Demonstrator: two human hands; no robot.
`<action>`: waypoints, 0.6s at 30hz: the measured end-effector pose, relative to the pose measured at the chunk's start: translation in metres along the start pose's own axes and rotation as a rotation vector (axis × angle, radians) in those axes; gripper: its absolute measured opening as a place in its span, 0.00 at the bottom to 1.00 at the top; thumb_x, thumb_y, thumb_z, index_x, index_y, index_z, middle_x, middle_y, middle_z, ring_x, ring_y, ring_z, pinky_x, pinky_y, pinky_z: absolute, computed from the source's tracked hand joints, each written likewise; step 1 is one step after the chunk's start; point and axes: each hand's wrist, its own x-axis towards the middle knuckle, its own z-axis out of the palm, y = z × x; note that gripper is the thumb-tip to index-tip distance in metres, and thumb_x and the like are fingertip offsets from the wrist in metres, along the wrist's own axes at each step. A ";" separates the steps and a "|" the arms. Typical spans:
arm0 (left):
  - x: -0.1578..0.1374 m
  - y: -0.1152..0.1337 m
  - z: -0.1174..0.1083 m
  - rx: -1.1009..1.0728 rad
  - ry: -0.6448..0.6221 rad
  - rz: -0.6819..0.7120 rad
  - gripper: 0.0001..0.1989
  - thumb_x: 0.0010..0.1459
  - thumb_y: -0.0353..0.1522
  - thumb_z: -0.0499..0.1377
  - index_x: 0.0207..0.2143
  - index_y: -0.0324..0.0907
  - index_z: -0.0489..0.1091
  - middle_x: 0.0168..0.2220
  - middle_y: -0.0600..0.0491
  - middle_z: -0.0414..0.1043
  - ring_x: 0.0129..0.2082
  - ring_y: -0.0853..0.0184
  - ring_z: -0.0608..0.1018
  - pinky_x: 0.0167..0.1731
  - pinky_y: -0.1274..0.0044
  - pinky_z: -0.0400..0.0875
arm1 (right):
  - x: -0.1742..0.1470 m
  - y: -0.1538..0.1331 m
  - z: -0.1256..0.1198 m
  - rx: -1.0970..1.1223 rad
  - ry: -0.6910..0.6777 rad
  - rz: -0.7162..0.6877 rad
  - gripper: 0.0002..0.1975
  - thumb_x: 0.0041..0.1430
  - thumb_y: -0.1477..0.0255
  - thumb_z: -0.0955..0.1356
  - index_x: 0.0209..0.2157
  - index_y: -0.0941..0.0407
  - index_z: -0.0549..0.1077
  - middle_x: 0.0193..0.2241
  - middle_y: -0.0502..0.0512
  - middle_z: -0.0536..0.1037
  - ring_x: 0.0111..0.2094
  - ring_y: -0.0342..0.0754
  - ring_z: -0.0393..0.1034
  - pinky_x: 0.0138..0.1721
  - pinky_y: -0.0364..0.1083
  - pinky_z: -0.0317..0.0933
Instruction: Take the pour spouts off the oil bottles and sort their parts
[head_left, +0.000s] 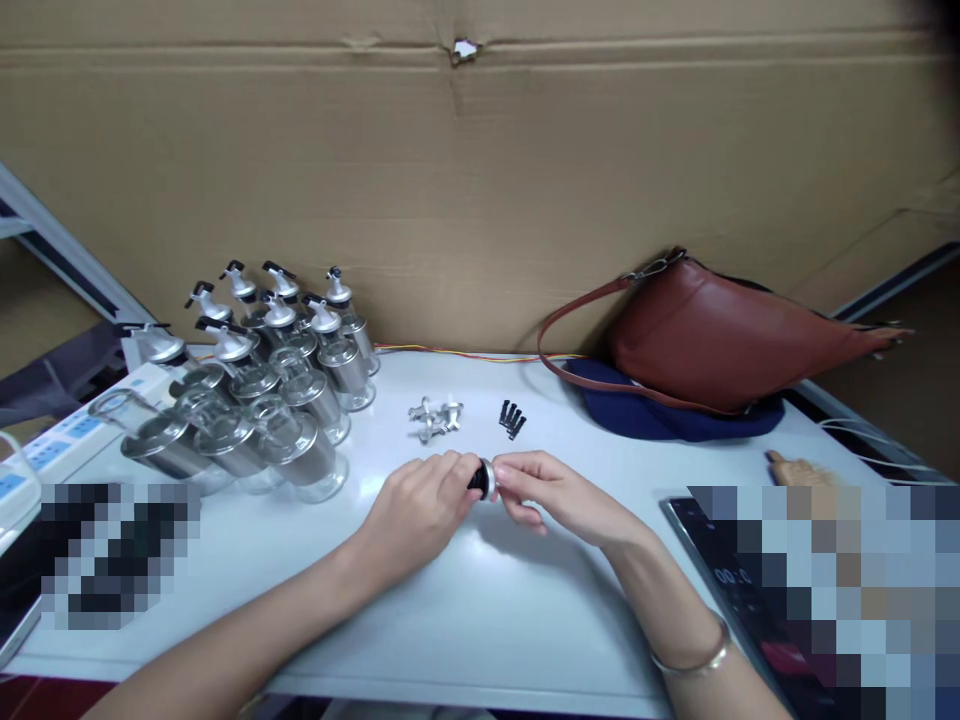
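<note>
My left hand (420, 508) is closed around the black part of a bottle pourer (487, 480), above the middle of the table. The pourer's silver end faces right. There the thumb and fingers of my right hand (551, 492) pinch it; what lies between those fingertips is partly hidden. Beyond my hands lies a small group of silver pourer parts (436, 420). To their right, several small black levers (513, 418) lie side by side. At the left stand several glass-and-steel bottles (300, 455), those at the back topped with silver pourers (232, 345) with black levers.
A brown leather bag (690, 340) rests on a dark blue cap (675, 420) at the back right. White power strips (75, 430) lie at the left edge. A dark screen (727, 570) lies at the right. Cardboard (480, 200) walls off the back.
</note>
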 end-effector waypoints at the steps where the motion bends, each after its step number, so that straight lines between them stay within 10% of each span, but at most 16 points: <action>1: 0.000 -0.003 0.000 0.028 0.016 0.025 0.16 0.67 0.34 0.39 0.41 0.41 0.65 0.29 0.50 0.71 0.27 0.65 0.70 0.27 0.75 0.57 | 0.001 0.000 0.001 0.005 -0.003 -0.015 0.24 0.53 0.48 0.66 0.25 0.57 0.63 0.15 0.41 0.59 0.16 0.36 0.51 0.21 0.40 0.46; 18: 0.010 -0.024 -0.017 0.239 0.154 0.137 0.20 0.69 0.36 0.38 0.40 0.37 0.67 0.27 0.50 0.72 0.26 0.65 0.68 0.31 0.71 0.46 | 0.011 0.009 0.021 -0.300 0.341 -0.344 0.18 0.61 0.55 0.62 0.32 0.56 0.70 0.23 0.50 0.69 0.27 0.44 0.63 0.31 0.43 0.56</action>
